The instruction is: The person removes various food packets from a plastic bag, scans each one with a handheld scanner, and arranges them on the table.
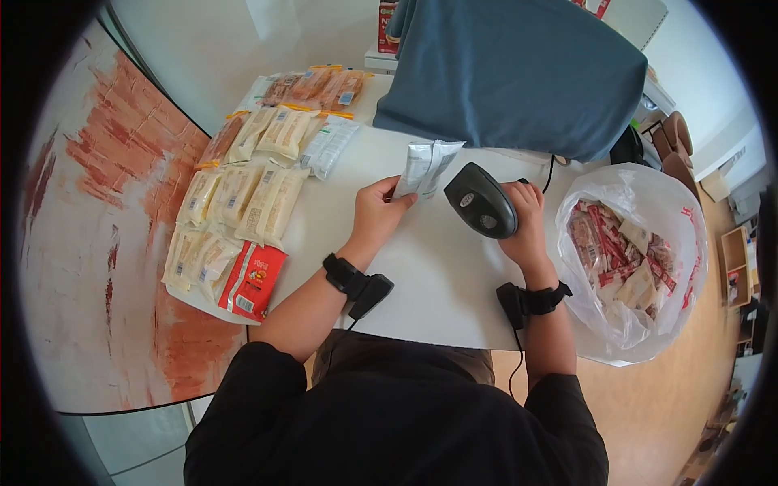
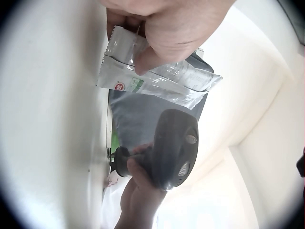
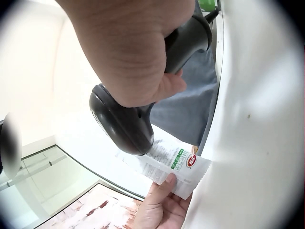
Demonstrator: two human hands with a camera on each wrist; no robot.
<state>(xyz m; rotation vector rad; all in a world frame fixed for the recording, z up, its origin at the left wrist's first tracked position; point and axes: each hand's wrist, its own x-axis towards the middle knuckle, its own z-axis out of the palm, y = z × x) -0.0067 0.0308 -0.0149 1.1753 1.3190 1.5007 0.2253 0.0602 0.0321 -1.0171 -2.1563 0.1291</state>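
My left hand (image 1: pixel 379 212) pinches a small silvery-white food packet (image 1: pixel 425 166) by its lower end, thumb across its face. Printed text and a red-and-green logo show on that packet (image 3: pixel 178 164) in the right wrist view. A black handheld barcode scanner (image 1: pixel 480 201) is in my right hand (image 1: pixel 525 219), fingers wrapped round its handle. The scanner's head points at the packet, a short gap apart in the head view. Seen from the left wrist, the scanner (image 2: pixel 175 148) has two oval grilles on its top.
Rows of cream-coloured packets (image 1: pixel 267 202) lie on the white table (image 1: pixel 421 275) at left, beside a red packet (image 1: pixel 253 281). Reddish packets (image 1: pixel 328 87) lie behind them. A plastic bag (image 1: pixel 579 304) of packets stands at right. Blue-grey cloth (image 1: pixel 510 73) covers something at the back.
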